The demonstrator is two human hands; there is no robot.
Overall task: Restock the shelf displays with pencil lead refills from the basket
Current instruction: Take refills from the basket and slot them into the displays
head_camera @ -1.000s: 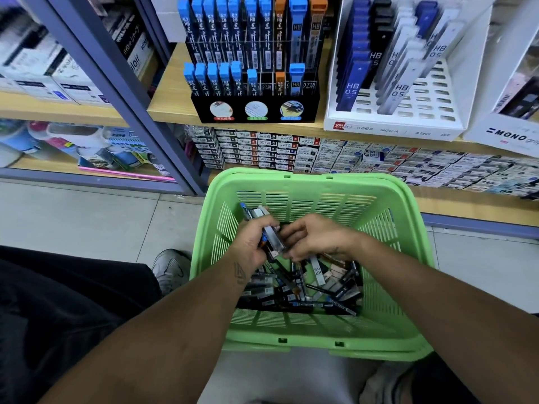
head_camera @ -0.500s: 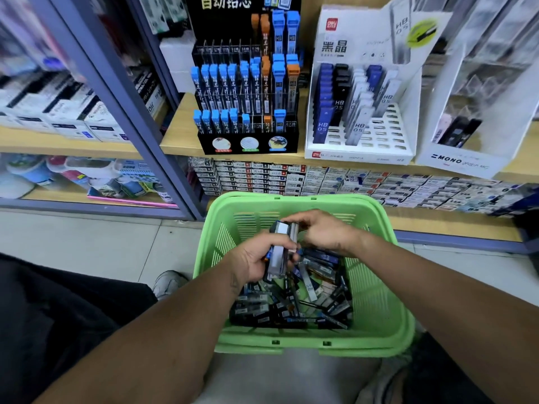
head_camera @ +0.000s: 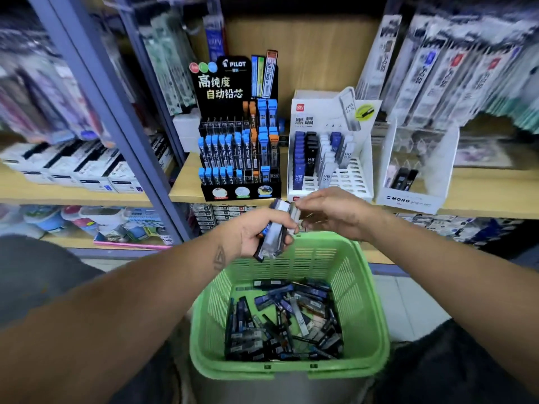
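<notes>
green basket [head_camera: 361, 313] below; our left hand [head_camera: 256, 231] grips a refill bundle [head_camera: 275, 228], right hand [head_camera: 329, 212] pinches 1 off its top. we'd match grade w/ the white display [head_camera: 360, 170] slot before inserting.

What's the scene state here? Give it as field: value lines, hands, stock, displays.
left hand: grips a bundle of lead refill cases above the basket's far rim
right hand: fingertips pinch the top of one case in that bundle
basket: green, slotted walls, loose refill cases piled on its bottom
black Pilot display: on the wooden shelf, blue and orange capped cases, some slots vacant
white display: right of the Pilot one, HB 0.5 cases, front rows vacant
Mono stand: far right, few dark cases
</notes>
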